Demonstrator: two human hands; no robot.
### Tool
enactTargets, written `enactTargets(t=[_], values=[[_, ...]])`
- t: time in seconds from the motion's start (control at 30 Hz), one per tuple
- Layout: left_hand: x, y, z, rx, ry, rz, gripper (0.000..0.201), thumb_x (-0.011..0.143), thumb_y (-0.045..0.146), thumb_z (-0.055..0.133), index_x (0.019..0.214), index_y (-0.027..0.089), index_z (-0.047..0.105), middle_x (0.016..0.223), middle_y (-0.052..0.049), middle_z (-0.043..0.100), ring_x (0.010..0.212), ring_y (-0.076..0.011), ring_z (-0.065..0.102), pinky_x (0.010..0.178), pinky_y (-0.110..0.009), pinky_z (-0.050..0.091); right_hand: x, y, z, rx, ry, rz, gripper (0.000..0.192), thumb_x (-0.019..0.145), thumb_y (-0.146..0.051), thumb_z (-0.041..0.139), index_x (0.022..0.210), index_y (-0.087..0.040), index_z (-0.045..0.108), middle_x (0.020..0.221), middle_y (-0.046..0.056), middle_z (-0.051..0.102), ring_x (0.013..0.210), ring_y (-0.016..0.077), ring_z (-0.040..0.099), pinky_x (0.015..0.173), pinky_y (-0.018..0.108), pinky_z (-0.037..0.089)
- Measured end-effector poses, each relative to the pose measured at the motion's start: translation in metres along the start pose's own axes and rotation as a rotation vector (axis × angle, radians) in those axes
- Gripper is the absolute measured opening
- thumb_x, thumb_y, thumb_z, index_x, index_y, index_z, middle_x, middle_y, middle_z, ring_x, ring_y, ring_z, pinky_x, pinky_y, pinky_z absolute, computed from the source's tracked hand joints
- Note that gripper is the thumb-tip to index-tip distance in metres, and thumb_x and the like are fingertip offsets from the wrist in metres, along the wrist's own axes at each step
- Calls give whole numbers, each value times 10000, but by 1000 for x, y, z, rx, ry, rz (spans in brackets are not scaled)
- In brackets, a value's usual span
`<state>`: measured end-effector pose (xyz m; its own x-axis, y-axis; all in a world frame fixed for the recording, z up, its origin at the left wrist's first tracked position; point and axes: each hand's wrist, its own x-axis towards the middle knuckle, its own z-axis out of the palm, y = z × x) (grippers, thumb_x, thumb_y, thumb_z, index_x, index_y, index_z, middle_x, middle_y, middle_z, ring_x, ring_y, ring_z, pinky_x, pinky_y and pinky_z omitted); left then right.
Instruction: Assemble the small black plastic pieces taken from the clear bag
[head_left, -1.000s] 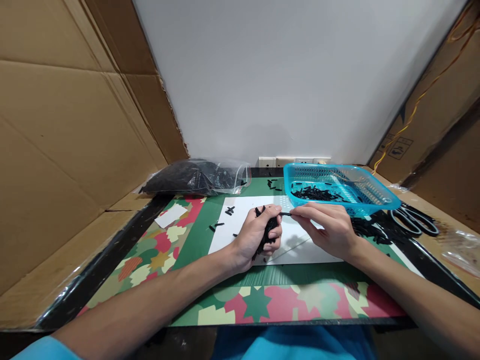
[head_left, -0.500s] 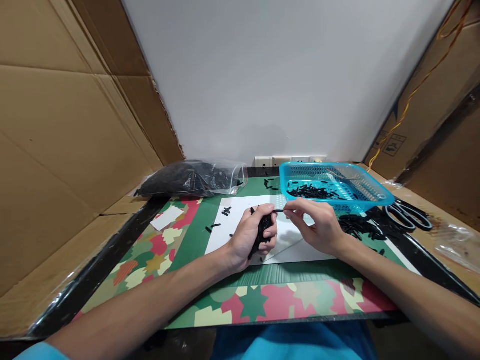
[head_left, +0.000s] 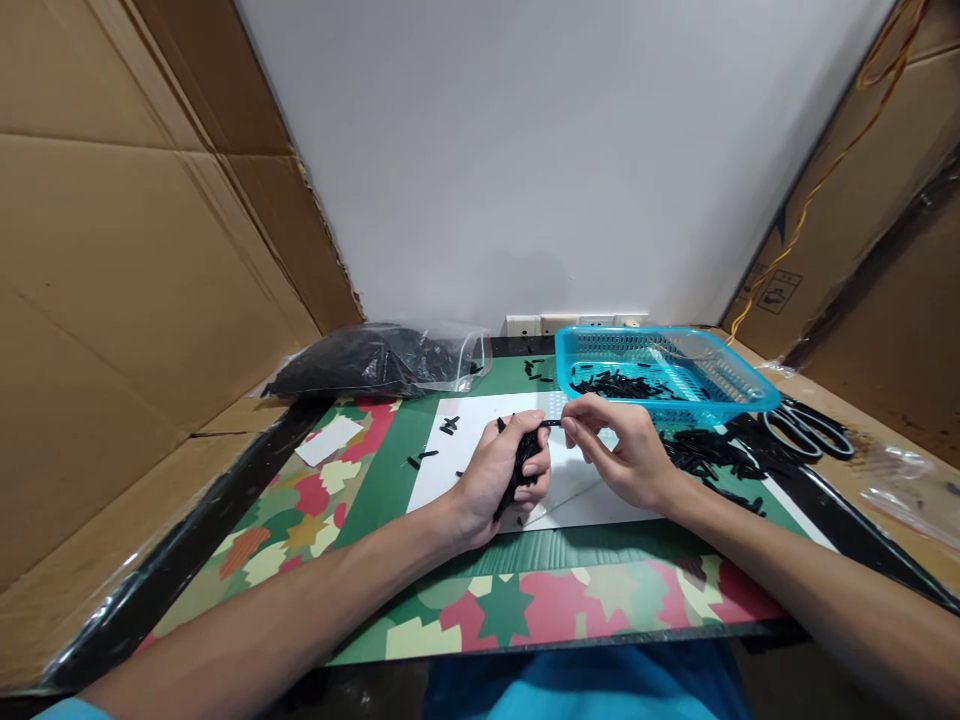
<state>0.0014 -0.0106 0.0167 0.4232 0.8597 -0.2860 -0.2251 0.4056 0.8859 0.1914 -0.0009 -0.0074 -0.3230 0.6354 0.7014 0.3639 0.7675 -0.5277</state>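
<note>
My left hand (head_left: 499, 465) is closed around a bundle of thin black strips (head_left: 517, 480), over a white sheet (head_left: 431, 490). One short black piece (head_left: 552, 424) sticks out between its thumb and forefinger. The far end of that piece is pinched by the fingertips of my right hand (head_left: 619, 450). Just right of my right hand lies a pile of loose black pieces (head_left: 712, 455). A few small black pieces (head_left: 449, 425) are scattered on and beside the sheet, left of my left hand. What the black pieces are exactly I cannot make out.
A blue plastic basket (head_left: 750, 385) with black pieces inside stands behind my right hand. Scissors (head_left: 806, 430) lie at the right. At the back left sits a clear zip bag (head_left: 375, 360) full of black material. Cardboard walls (head_left: 150, 250) flank the table.
My right fingers have shifted slightly along the protruding black piece, and more of it shows. The whole view has moved a little; the left hand keeps its grip.
</note>
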Motion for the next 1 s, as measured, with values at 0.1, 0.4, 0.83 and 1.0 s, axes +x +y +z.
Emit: enactTargets(t=[0.1,0.4,0.83,1.0], values=[[0,0,0,5,-14,21,335,942,516,627,806,228,525,504,106,406,341,-67,305,305,-153,242,0,-2,0,24,-7,6,164,1086,-260,532,956,-196,609,718,-10,648,542,103,578,512,211,433],[0,-1,-1,-8,-76,79,341,932,507,673,804,227,527,501,106,402,335,-65,326,303,-152,245,-2,-1,-2,34,42,-16,103,1058,-212,561,1001,-208,647,772,2,682,561,105,593,479,201,444],[-7,2,4,9,-148,118,375,964,508,658,778,211,526,503,103,402,330,-56,327,312,-159,287,-2,-6,-4,112,-9,-5,152,1085,-237,533,989,-190,642,753,0,655,534,90,558,495,206,457],[-12,7,7,10,-184,76,389,955,513,675,768,204,533,513,99,381,345,-50,329,312,-140,272,-5,-9,-6,139,-7,1,148,1087,-246,539,997,-192,643,735,-2,657,528,92,561,497,207,456]])
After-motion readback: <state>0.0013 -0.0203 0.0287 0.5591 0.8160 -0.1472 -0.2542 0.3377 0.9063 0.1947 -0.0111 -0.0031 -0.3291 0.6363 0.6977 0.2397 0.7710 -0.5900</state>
